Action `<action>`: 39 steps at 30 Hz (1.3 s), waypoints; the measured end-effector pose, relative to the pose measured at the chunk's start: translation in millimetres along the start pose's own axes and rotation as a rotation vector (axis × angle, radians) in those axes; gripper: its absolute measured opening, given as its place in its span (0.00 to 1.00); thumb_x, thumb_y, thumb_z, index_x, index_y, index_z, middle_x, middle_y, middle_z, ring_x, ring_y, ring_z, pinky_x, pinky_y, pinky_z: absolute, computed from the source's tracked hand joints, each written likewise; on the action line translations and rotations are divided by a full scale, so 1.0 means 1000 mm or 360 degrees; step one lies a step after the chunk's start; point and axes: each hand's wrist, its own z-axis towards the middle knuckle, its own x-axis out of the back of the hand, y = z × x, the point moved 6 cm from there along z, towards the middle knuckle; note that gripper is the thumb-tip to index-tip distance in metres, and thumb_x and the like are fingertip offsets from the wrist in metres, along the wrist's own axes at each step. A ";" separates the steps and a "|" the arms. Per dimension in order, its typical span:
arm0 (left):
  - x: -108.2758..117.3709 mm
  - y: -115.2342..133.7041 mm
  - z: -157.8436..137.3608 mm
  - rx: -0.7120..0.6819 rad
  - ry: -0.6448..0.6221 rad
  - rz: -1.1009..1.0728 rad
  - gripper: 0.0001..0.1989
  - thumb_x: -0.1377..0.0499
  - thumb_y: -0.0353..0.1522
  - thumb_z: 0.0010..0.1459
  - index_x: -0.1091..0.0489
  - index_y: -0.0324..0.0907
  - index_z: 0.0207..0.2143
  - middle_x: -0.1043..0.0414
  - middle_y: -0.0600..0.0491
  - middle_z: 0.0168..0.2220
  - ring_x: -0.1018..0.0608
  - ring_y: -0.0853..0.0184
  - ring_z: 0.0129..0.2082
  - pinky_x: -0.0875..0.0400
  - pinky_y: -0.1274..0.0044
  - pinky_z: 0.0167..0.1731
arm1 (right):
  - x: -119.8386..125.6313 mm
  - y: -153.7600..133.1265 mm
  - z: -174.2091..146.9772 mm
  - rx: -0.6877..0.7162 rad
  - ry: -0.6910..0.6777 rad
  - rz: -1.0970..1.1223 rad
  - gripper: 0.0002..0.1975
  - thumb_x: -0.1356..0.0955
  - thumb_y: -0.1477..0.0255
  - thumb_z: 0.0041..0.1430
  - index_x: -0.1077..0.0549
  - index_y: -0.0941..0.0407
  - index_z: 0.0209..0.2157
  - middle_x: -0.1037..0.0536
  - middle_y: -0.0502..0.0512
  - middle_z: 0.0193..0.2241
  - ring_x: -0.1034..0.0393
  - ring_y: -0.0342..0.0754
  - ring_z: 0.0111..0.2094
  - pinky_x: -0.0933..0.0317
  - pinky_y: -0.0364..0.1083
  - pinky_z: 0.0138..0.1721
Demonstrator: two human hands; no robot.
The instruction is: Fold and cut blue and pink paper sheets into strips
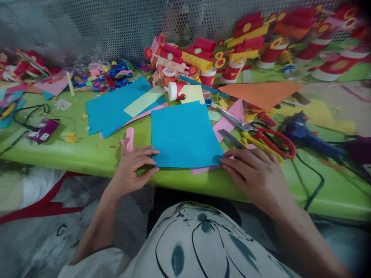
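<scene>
A blue sheet (184,133) of paper or foam lies at the near edge of the green table. My left hand (135,164) pinches its near left corner between thumb and fingers. At the near right corner, my right hand (253,173) grips the same sheet. Just beyond my right hand lie red-handled scissors (262,135) and a utility knife (233,139) with yellow parts. A small pink roll (130,139) stands beside my left fingers. Pink scraps (201,170) show from under the blue sheet.
More blue sheets (113,106) and a pale green strip (145,101) lie behind. A blue glue gun (310,135) with a cord is at right, an orange sheet (261,92) farther back. Several red cup models (232,71) line the rear by a perforated metal panel (116,31).
</scene>
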 end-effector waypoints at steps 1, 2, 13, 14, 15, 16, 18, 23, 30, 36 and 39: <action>0.000 0.001 -0.001 -0.0013 -0.0014 0.0015 0.04 0.34 0.35 0.70 0.20 0.49 0.39 0.14 0.52 0.55 0.18 0.54 0.62 0.44 0.49 0.76 | -0.002 0.000 0.001 0.0007 -0.0009 0.0015 0.08 0.30 0.69 0.73 0.16 0.49 0.45 0.13 0.52 0.47 0.22 0.52 0.46 0.35 0.55 0.51; 0.000 0.001 -0.001 -0.0020 -0.0025 0.0025 0.05 0.35 0.35 0.70 0.19 0.49 0.39 0.15 0.52 0.55 0.19 0.53 0.63 0.37 0.51 0.73 | -0.004 0.001 0.002 0.0005 -0.0021 0.0031 0.08 0.31 0.68 0.73 0.17 0.49 0.44 0.13 0.53 0.47 0.22 0.52 0.46 0.35 0.55 0.50; -0.004 0.001 -0.005 0.0206 -0.0032 0.0117 0.12 0.37 0.38 0.73 0.24 0.46 0.34 0.17 0.48 0.59 0.24 0.52 0.67 0.29 0.53 0.68 | -0.011 0.010 0.013 -0.0132 -0.0139 0.0036 0.16 0.35 0.61 0.76 0.22 0.53 0.37 0.16 0.55 0.43 0.26 0.53 0.41 0.37 0.54 0.44; -0.004 0.002 -0.005 0.0227 -0.0028 0.0134 0.12 0.37 0.38 0.73 0.25 0.46 0.33 0.18 0.48 0.60 0.25 0.52 0.68 0.29 0.52 0.68 | -0.013 0.012 0.014 -0.0153 -0.0182 0.0035 0.16 0.36 0.61 0.76 0.22 0.53 0.36 0.16 0.56 0.42 0.26 0.54 0.41 0.37 0.54 0.45; -0.004 0.002 -0.006 0.0243 -0.0023 0.0156 0.12 0.37 0.38 0.73 0.25 0.46 0.33 0.18 0.47 0.61 0.26 0.51 0.69 0.30 0.52 0.68 | -0.015 0.014 0.015 -0.0174 -0.0229 0.0038 0.16 0.36 0.61 0.75 0.22 0.52 0.36 0.16 0.56 0.42 0.26 0.54 0.41 0.37 0.55 0.45; -0.005 0.003 -0.006 0.0256 -0.0017 0.0180 0.12 0.38 0.37 0.74 0.25 0.45 0.34 0.19 0.47 0.61 0.26 0.51 0.70 0.30 0.51 0.69 | -0.016 0.015 0.015 -0.0190 -0.0274 0.0045 0.16 0.35 0.61 0.75 0.22 0.52 0.36 0.17 0.57 0.42 0.25 0.55 0.41 0.37 0.55 0.46; -0.006 0.006 -0.007 0.0277 -0.0009 0.0224 0.12 0.40 0.36 0.74 0.25 0.45 0.35 0.19 0.47 0.62 0.27 0.51 0.70 0.32 0.51 0.70 | -0.018 0.018 0.016 -0.0211 -0.0350 0.0046 0.15 0.35 0.61 0.74 0.22 0.52 0.36 0.17 0.57 0.41 0.25 0.55 0.41 0.37 0.55 0.46; -0.008 0.013 -0.007 0.0303 0.0047 0.0283 0.11 0.40 0.33 0.74 0.28 0.45 0.34 0.18 0.46 0.60 0.25 0.51 0.68 0.31 0.51 0.69 | -0.019 0.019 0.016 -0.0202 -0.0388 -0.0102 0.16 0.35 0.59 0.74 0.23 0.52 0.35 0.17 0.58 0.41 0.26 0.56 0.40 0.40 0.54 0.42; -0.010 0.014 -0.015 0.0377 0.0073 0.0296 0.12 0.40 0.34 0.74 0.28 0.45 0.34 0.18 0.48 0.61 0.25 0.51 0.68 0.31 0.49 0.68 | -0.016 0.013 0.015 -0.0088 -0.0273 -0.0158 0.16 0.37 0.61 0.76 0.24 0.52 0.36 0.17 0.56 0.42 0.27 0.56 0.40 0.40 0.53 0.42; -0.012 0.014 -0.020 0.0478 0.0085 0.0327 0.13 0.40 0.36 0.74 0.26 0.46 0.33 0.17 0.49 0.60 0.24 0.52 0.68 0.35 0.47 0.70 | -0.017 0.011 0.014 -0.0110 -0.0238 -0.0201 0.18 0.39 0.59 0.78 0.25 0.52 0.37 0.17 0.56 0.41 0.27 0.57 0.41 0.41 0.54 0.42; -0.012 0.015 -0.021 0.0496 0.0086 0.0353 0.13 0.40 0.36 0.74 0.28 0.47 0.33 0.17 0.50 0.59 0.24 0.52 0.68 0.42 0.45 0.73 | -0.017 0.011 0.014 -0.0111 -0.0229 -0.0232 0.20 0.41 0.59 0.78 0.25 0.51 0.37 0.17 0.55 0.41 0.27 0.58 0.40 0.41 0.54 0.42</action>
